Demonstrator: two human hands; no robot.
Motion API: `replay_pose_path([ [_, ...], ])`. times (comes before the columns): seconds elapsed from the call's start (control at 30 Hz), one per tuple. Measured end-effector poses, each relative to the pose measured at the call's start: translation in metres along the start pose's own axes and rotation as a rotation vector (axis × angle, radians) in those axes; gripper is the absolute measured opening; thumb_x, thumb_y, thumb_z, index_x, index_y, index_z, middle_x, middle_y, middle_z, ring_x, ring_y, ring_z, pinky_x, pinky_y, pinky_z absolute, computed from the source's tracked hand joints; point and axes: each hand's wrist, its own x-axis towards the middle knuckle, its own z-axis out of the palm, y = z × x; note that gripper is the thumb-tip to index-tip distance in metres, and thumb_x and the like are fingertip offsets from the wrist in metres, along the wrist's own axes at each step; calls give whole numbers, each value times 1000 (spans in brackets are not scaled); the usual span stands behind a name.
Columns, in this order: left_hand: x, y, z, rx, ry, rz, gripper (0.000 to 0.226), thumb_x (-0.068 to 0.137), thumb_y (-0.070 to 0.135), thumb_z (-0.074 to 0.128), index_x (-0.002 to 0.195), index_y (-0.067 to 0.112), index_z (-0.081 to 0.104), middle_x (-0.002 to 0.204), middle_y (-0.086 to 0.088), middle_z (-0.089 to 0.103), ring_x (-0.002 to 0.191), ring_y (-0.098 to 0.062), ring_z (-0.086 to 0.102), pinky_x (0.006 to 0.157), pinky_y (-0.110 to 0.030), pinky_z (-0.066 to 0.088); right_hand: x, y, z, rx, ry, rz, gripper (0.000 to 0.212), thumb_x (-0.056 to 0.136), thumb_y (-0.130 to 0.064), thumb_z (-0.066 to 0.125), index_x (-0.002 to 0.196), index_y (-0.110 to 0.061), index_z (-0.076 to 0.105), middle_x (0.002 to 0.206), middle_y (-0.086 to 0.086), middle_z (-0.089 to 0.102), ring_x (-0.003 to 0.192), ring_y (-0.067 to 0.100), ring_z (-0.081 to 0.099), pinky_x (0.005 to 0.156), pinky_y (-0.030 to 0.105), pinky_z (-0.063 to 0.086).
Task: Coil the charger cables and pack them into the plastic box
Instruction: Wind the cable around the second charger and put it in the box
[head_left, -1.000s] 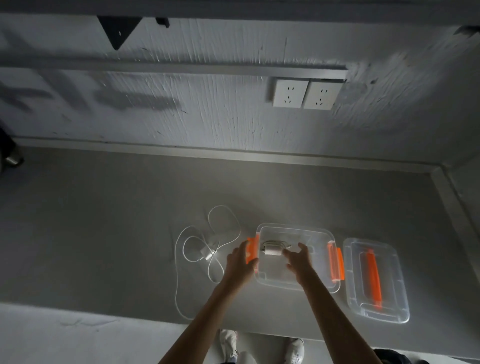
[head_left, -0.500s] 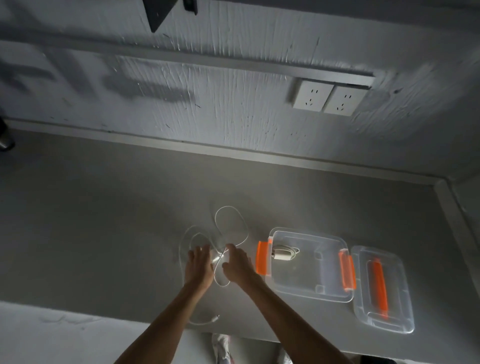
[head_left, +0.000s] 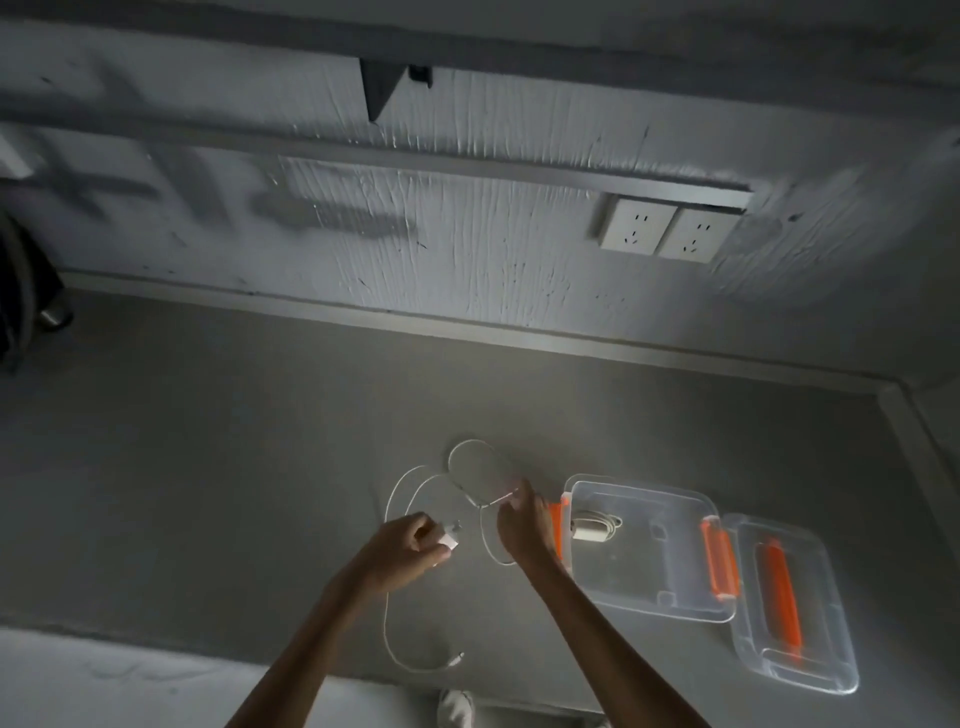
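A clear plastic box (head_left: 670, 587) with orange latches sits on the grey floor, right of centre. One coiled white charger (head_left: 592, 526) lies inside it near the left end. A second white cable (head_left: 410, 488) sprawls in loose loops on the floor left of the box. My left hand (head_left: 402, 545) grips that cable's white plug (head_left: 449, 538). My right hand (head_left: 522, 522) pinches a loop of the same cable just left of the box. The cable's free end (head_left: 454, 660) trails toward my feet.
The box's clear lid (head_left: 795, 603) with an orange handle lies flat to the right of the box. A wall with two white sockets (head_left: 667, 234) rises behind. A dark object (head_left: 26, 301) stands at the far left. A raised ledge (head_left: 914, 431) borders the right.
Both hands left the box, where the first charger stays, and moved left to the loose cable. My left hand has picked up the plug and my right hand has lifted a loop.
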Motion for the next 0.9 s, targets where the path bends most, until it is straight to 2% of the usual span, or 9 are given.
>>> replay_pose_path([
  [0.1, -30, 38, -42, -218, 50, 122, 30, 69, 47, 65, 79, 19, 65, 74, 1, 72, 65, -7, 62, 67, -28, 47, -2, -24, -24, 189, -46, -178, 39, 95, -25, 50, 131, -14, 57, 135, 11, 59, 129, 28, 51, 109, 36, 37],
  [0.2, -51, 87, -76, -493, 104, 251, 16, 83, 21, 71, 95, 12, 67, 79, 1, 73, 68, -9, 63, 62, -27, 48, -29, -61, -44, 571, -423, -196, 37, 99, -46, 37, 116, -33, 67, 128, -5, 66, 126, 13, 55, 110, 35, 38],
  [0.27, -60, 116, -96, -565, 198, 363, 15, 90, 11, 66, 104, 3, 64, 83, -9, 72, 67, -15, 63, 61, -26, 51, -47, -78, -54, 780, -634, -183, 53, 101, -48, 26, 117, -20, 68, 114, 3, 73, 115, 19, 63, 103, 32, 43],
  [0.33, -68, 142, -116, -572, 315, 469, 21, 92, 17, 63, 107, 2, 63, 86, -16, 72, 64, -15, 62, 63, -24, 53, -67, -87, -65, 872, -682, -269, 53, 98, -44, 36, 116, -4, 66, 93, 9, 73, 91, 23, 67, 89, 33, 50],
  [0.5, -77, 184, -137, -646, 496, 579, 20, 100, 9, 50, 116, 14, 59, 103, -14, 73, 70, -18, 63, 62, -32, 55, -99, -78, -100, 642, -434, -566, 25, 93, -27, 54, 105, -11, 69, 65, -6, 60, 62, 9, 52, 66, 22, 45],
  [0.6, -77, 200, -132, -492, 567, 505, 28, 81, 13, 56, 102, 31, 55, 97, -2, 73, 69, -7, 61, 62, -18, 50, -118, -87, -139, 461, -283, -691, 23, 97, -22, 49, 104, -27, 71, 64, -11, 54, 61, 4, 47, 61, 17, 39],
  [0.67, -81, 208, -130, -362, 512, 497, 28, 74, 21, 56, 101, 29, 55, 90, -1, 67, 72, -8, 58, 63, -16, 47, -130, -103, -172, 378, -165, -790, 21, 97, -21, 53, 103, -25, 73, 69, -18, 58, 62, -1, 49, 60, 13, 37],
  [0.8, -105, 217, -122, -12, 265, 692, 23, 90, 19, 61, 112, 13, 59, 97, -6, 49, 73, -17, 55, 64, -31, 49, -139, -141, -230, -10, 207, -1088, 12, 95, -23, 61, 99, -24, 72, 85, -18, 60, 66, -5, 51, 61, 13, 41],
  [0.9, -130, 225, -117, -126, 70, 678, 33, 92, 9, 64, 123, 17, 59, 100, -4, 60, 72, -13, 62, 69, -27, 52, -139, -159, -265, -93, 410, -1166, 11, 92, -28, 65, 97, -24, 73, 90, -12, 65, 65, -11, 49, 58, 24, 51],
])
